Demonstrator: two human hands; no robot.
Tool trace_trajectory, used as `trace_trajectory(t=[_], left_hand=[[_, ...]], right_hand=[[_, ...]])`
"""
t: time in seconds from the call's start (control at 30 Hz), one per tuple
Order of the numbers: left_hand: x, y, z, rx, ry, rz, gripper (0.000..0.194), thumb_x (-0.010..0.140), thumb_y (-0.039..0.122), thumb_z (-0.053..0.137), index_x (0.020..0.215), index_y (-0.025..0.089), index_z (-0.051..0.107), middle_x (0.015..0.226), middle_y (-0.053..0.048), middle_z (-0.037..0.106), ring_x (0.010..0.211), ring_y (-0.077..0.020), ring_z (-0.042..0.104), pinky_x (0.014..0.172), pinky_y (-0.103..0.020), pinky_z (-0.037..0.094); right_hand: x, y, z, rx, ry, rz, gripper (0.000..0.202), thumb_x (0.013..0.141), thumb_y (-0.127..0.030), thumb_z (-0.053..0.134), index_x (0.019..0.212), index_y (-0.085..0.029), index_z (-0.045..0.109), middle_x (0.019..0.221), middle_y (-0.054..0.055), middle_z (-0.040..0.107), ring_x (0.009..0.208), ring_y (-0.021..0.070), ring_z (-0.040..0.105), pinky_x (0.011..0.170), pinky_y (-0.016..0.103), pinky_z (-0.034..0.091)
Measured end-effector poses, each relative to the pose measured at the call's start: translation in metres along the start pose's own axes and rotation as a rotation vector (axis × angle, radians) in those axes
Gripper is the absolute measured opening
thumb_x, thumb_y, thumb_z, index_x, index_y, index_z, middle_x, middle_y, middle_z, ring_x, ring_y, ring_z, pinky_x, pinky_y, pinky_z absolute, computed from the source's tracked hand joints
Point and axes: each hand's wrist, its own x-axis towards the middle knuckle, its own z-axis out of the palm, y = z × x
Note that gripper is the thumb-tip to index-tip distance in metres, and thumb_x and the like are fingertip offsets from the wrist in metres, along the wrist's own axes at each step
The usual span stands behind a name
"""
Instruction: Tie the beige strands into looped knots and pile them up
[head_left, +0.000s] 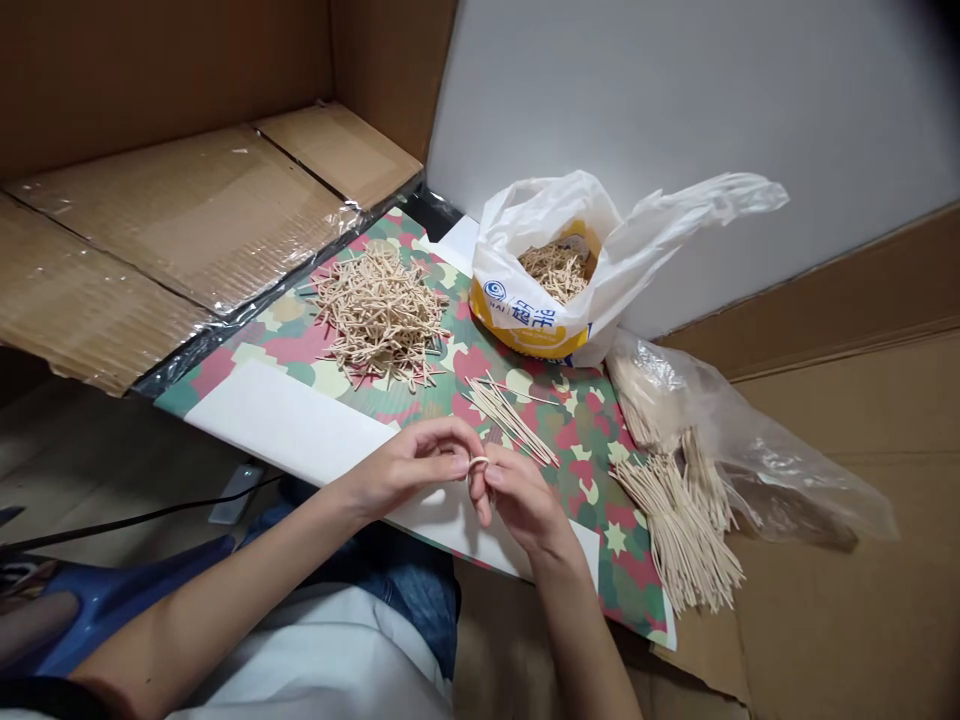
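Observation:
Between the fingertips of my left hand (pixel 424 460) and my right hand (pixel 525 495) is a thin pale stick (pixel 478 461), bent into a small arch. Both hands are closed in a pinch, one at each side of it, above the near white edge of the board. Just beyond my fingers lies a small bunch of long thin sticks (pixel 514 418) on the camouflage-patterned board (pixel 592 480). Farther back on the left is a heap of short pale pieces (pixel 381 315). My fingers partly hide the bent stick's ends.
A white and yellow plastic bag (pixel 525 325) holding more short pieces stands at the back. Bundles of long sticks (pixel 690 520) lie at the right edge, beside a clear plastic bag (pixel 780 480). Cardboard (pixel 187 220) covers the left side; a pale wall (pixel 675 110) rises behind.

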Motion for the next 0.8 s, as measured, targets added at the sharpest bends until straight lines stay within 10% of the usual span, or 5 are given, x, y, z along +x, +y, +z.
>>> trace_trajectory(t=[0.27, 0.8], left_hand=[[0.0, -0.003, 0.004, 0.029, -0.021, 0.116, 0.019, 0.082, 0.028, 0.062, 0.095, 0.016, 0.067, 0.072, -0.002, 0.059, 0.065, -0.0157, 0.065, 0.074, -0.03, 0.047], [0.004, -0.008, 0.007, -0.372, 0.053, -0.119, 0.019, 0.074, 0.031, 0.069, 0.078, 0.015, 0.06, 0.06, -0.001, 0.06, 0.054, -0.0196, 0.064, 0.061, -0.031, 0.05]], right_hand=[[0.004, 0.007, 0.008, 0.096, 0.045, -0.028, 0.019, 0.08, -0.031, 0.056, 0.068, -0.016, 0.061, 0.051, -0.003, 0.053, 0.046, 0.0088, 0.049, 0.052, 0.022, 0.037], [0.005, 0.022, 0.01, 0.092, 0.057, -0.082, 0.021, 0.087, -0.035, 0.052, 0.081, -0.017, 0.061, 0.057, -0.001, 0.059, 0.05, 0.0086, 0.05, 0.051, 0.021, 0.036]])
